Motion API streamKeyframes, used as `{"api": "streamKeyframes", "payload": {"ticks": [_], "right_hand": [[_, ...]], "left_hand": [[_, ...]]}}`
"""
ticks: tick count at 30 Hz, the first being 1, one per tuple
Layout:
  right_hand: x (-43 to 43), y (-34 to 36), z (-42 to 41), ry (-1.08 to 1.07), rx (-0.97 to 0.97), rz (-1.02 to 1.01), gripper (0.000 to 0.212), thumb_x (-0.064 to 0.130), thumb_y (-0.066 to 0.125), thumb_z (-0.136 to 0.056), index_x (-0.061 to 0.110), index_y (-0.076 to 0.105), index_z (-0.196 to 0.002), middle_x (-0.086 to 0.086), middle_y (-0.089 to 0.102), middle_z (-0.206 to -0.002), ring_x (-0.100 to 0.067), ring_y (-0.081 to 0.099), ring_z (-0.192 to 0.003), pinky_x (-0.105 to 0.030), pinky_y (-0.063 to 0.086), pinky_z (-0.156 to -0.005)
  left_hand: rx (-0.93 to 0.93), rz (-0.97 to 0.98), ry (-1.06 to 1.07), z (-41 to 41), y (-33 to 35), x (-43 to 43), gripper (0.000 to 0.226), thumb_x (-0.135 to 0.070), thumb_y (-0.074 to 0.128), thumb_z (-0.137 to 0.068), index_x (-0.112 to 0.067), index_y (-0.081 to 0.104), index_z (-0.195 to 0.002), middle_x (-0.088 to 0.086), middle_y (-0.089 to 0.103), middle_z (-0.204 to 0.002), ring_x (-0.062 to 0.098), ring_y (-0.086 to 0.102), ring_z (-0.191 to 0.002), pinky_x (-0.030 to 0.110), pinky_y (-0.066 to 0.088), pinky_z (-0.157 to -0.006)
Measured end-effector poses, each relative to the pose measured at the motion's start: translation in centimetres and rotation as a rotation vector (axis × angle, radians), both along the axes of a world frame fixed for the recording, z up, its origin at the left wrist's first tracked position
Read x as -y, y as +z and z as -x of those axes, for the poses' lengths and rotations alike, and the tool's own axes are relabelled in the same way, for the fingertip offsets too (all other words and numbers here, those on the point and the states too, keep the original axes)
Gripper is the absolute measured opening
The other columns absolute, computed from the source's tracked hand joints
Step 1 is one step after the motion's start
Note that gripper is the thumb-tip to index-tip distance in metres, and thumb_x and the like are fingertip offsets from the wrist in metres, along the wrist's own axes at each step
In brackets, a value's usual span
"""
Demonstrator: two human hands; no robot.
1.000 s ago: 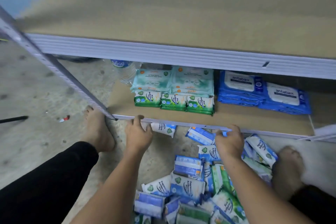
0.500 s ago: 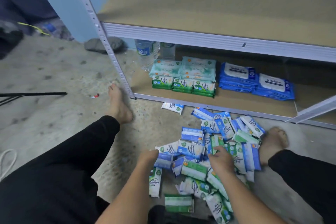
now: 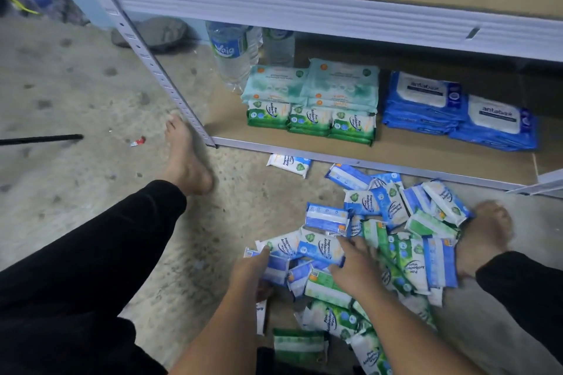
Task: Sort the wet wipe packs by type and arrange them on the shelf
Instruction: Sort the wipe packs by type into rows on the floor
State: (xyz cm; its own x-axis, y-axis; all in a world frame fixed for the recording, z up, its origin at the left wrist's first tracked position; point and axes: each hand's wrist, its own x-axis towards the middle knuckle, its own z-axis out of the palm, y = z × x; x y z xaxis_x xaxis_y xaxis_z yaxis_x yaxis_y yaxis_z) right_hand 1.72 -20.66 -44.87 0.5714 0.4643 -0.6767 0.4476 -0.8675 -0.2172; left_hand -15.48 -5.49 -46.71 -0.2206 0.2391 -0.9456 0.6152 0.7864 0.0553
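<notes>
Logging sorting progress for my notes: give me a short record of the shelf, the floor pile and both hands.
shelf: green pine packs in the front row, pale teal packs behind, blue antabax packs to the right
floor pile: small blue and green packs, mixed
left hand: grips a blue pack
right hand: rests on the pile, grip unclear
stray: one white pack by the shelf edge

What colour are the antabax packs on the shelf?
The antabax packs are blue with a white label flap, seen best in head view.
</notes>
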Motion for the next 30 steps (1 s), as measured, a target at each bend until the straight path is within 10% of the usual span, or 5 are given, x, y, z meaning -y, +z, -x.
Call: {"api": "streamKeyframes", "payload": {"ticks": [8, 12, 15, 22, 30], "right_hand": [[-0.8, -0.6, -0.7, 0.123, 0.097, 0.043, 0.067, 0.052, 0.069, -0.083, 0.033, 0.044, -0.142, 0.002, 0.031, -0.148, -0.025, 0.026, -0.137, -0.047, 0.03, -0.11], [-0.9, 0.8, -0.8, 0.076, 0.079, 0.019, 0.066, 0.054, 0.071, -0.077, 0.034, 0.047, -0.136, 0.004, 0.039, -0.141, -0.026, 0.033, -0.129, -0.046, 0.035, -0.107], [-0.6, 3.3, -0.6, -0.085, 0.011, -0.093, 0.06, 0.041, 0.074, -0.074, 0.033, 0.049, -0.128, 0.003, 0.052, -0.125, -0.024, 0.049, -0.112, -0.039, 0.049, -0.091], [1.3, 9.3, -1.5, -0.568, -0.204, -0.348, 0.054, -0.011, 0.062, -0.08, 0.026, 0.052, -0.118, -0.007, 0.06, -0.097, -0.029, 0.069, -0.073, -0.038, 0.06, -0.052], [4.6, 16.4, -4.8, -0.615, -0.114, -0.579, 0.042, 0.011, 0.073, -0.09, 0.033, 0.052, -0.118, -0.01, 0.062, -0.115, -0.033, 0.07, -0.084, -0.028, 0.05, -0.049]], "left_hand": [[-0.046, -0.049, 0.049, -0.8, 0.7, 0.9, 0.049, -0.031, 0.085, -0.077, 0.001, 0.05, -0.092, 0.022, 0.067, -0.066, 0.035, 0.069, -0.06, 0.05, 0.062, -0.063], [0.021, -0.005, -0.006, 0.0, 1.6, 0.9, 0.075, -0.038, 0.091, -0.056, -0.003, 0.056, -0.113, 0.023, 0.07, -0.088, 0.035, 0.071, -0.071, 0.041, 0.059, -0.06], [0.093, 0.032, -0.104, -0.1, 4.4, 1.0, 0.044, -0.039, 0.079, -0.078, -0.005, 0.062, -0.102, 0.016, 0.068, -0.081, 0.028, 0.065, -0.069, 0.03, 0.052, -0.064], [0.441, -0.022, -0.107, -0.9, 11.6, 1.2, 0.035, -0.031, 0.069, -0.079, -0.005, 0.065, -0.102, 0.014, 0.064, -0.091, 0.029, 0.064, -0.077, 0.032, 0.055, -0.07], [0.871, -0.01, 0.006, -3.1, 19.6, 2.4, 0.034, -0.007, 0.039, -0.086, 0.003, 0.057, -0.113, 0.023, 0.06, -0.093, 0.038, 0.065, -0.078, 0.045, 0.056, -0.075]]}}
